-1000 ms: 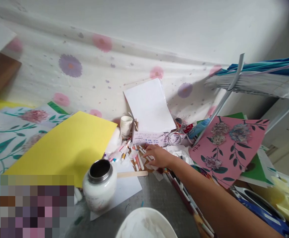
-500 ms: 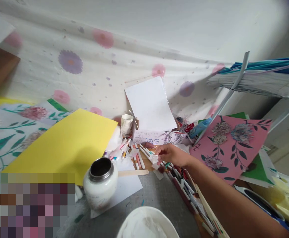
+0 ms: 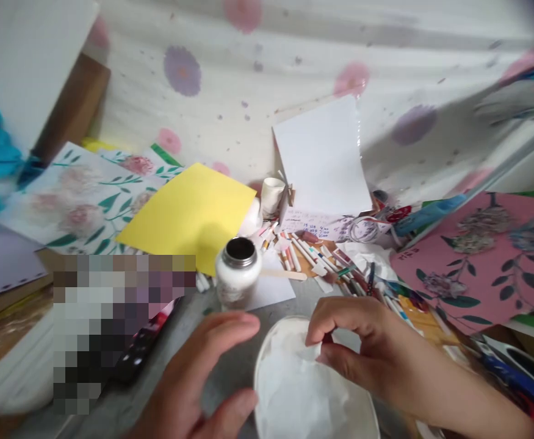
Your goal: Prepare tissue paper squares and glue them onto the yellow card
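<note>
Over the white bowl at the front of the table, my right hand pinches a small white scrap between thumb and fingertips. Whether the scrap is paper or tissue is hard to make out. Pale, whitish material covers the inside of the bowl. To the bowl's left, my left hand is open, thumb and fingers apart, its tips near the rim. Behind it stands a white jar with a dark open mouth, on a white sheet beside a flat wooden stick.
Several markers and scraps lie behind the bowl. A yellow sheet and flower pictures are on the left. At right are a pink flower picture and scissors-like blue handles. Paper cups stand at the back.
My right hand has come from the markers to above the bowl, pinching the white scrap. My left hand has come into view beside the bowl. The view has shifted left and down.
</note>
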{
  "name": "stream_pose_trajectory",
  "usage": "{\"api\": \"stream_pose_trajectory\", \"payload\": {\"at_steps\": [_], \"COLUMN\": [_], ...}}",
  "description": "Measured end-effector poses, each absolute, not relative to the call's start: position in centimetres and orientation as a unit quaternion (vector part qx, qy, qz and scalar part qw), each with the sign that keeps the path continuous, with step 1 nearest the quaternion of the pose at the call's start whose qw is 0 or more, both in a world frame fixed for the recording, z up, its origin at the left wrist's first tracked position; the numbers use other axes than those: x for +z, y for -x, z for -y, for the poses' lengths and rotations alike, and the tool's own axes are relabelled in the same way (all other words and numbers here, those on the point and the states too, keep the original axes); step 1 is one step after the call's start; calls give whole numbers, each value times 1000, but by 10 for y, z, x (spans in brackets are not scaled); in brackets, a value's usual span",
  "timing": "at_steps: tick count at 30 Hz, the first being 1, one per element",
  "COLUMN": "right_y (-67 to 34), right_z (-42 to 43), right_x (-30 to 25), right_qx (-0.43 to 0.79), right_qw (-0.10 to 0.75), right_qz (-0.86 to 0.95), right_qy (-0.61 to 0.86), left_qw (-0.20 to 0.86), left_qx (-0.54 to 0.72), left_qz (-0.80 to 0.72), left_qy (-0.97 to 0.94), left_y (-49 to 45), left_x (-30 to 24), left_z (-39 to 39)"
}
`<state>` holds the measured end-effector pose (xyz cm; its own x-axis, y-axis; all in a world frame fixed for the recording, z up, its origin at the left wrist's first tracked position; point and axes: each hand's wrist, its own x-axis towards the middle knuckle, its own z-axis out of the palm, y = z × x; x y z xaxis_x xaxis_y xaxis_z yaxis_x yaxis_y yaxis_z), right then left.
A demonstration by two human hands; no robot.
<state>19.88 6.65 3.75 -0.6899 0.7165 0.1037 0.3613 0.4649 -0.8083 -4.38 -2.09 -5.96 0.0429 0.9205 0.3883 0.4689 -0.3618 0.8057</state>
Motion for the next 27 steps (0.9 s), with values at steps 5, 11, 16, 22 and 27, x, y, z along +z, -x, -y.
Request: {"api": "stream_pose_trajectory", "payload": {"at_steps": [5,11,16,22,27], "right_y": [-177,-188,-208,-191,-172], "right_z": [-53,-45,-40,-37,-35], "right_x": [29,22,32,34,28], "right_qx": [408,421,362,341,294], "right_qw": [183,171,157,278,316], "right_qz": [828,800,821,836,850], "right_qy": [338,393,412,328,303], "left_qw": [256,345,421,388,334], "left_qx": [494,515,509,504,512], "left_qz": [-426,-442,-451,-435,-418], "left_qy": [-714,-648,-600,-637,-672], "left_y": [29,22,25,25,28], "left_x": [-25,-24,-29,-26,-24], "left_z": [4,0,3,4,3]}}
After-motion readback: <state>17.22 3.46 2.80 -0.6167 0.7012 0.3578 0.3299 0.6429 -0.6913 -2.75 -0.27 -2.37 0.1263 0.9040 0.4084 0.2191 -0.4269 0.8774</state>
